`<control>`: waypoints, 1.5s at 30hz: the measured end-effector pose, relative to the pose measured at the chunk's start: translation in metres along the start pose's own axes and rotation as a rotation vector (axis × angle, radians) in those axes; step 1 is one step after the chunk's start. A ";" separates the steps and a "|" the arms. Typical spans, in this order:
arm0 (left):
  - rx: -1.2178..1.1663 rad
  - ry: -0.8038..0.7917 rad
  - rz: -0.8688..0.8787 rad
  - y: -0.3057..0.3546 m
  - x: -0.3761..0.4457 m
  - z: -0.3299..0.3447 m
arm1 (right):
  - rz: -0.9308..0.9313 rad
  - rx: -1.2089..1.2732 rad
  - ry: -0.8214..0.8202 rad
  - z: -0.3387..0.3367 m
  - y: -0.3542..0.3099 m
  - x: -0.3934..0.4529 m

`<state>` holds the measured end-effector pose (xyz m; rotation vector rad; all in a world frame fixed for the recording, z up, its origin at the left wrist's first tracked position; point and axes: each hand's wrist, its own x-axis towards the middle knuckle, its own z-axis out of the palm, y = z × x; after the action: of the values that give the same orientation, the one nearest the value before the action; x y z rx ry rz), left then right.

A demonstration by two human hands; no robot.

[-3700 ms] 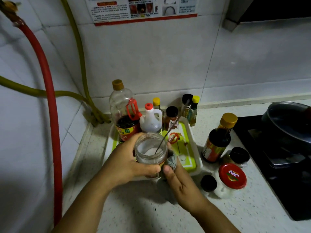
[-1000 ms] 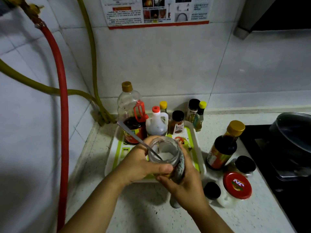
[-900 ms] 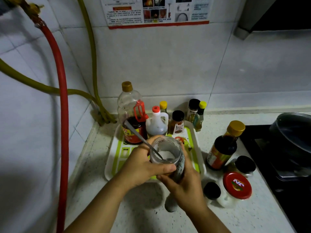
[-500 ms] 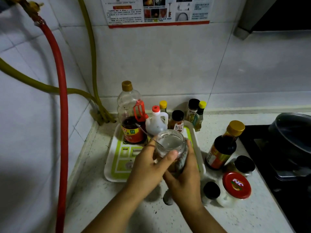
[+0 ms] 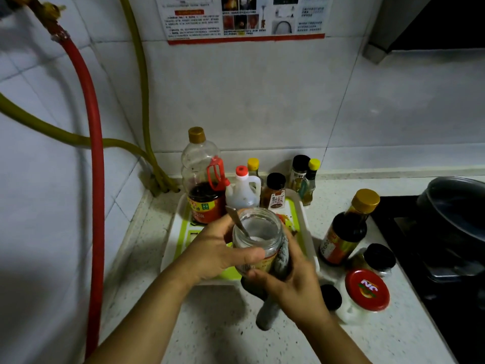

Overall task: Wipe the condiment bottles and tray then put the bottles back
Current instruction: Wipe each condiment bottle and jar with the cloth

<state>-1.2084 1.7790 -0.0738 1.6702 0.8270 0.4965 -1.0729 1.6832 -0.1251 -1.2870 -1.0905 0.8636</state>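
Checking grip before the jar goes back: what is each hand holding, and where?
The left hand grips the open glass jar around its side; the right hand presses a grey cloth against its lower wall.

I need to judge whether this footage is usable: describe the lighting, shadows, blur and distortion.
Head view: dim, light falling off to the corners; soft shadow under the hands on the counter; wide-angle bending of the red hose; right hand slightly motion-blurred; open jar reasonably sharp.
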 end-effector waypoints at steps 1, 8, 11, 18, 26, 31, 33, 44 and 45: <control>0.016 0.025 0.005 0.000 0.000 0.001 | -0.004 -0.001 0.017 0.002 0.000 -0.001; -0.016 0.230 0.082 0.003 -0.001 0.014 | -0.100 -0.179 0.187 0.016 0.003 -0.004; -0.042 0.289 0.119 0.005 -0.002 0.020 | -0.126 -0.260 0.311 0.022 0.009 -0.005; -0.084 0.437 0.137 -0.016 0.002 0.037 | -0.115 -0.240 0.390 0.023 0.012 -0.014; -0.056 0.456 0.067 -0.057 0.009 0.053 | 0.011 -0.381 0.176 0.002 0.028 -0.048; -0.066 0.309 -0.002 -0.083 0.001 0.064 | 0.064 -0.383 0.262 -0.027 0.023 -0.068; -0.085 0.233 -0.037 -0.093 -0.004 0.071 | 0.104 -0.404 0.303 -0.041 0.023 -0.073; -0.104 -0.099 -0.122 -0.135 -0.017 0.109 | 0.191 -0.389 0.531 -0.087 0.018 -0.098; -0.100 -0.110 -0.125 -0.136 -0.018 0.113 | 0.189 -0.397 0.542 -0.089 0.017 -0.099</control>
<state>-1.1769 1.7049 -0.2322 1.5300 0.8069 0.3504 -1.0155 1.5648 -0.1517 -1.8447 -0.7276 0.3928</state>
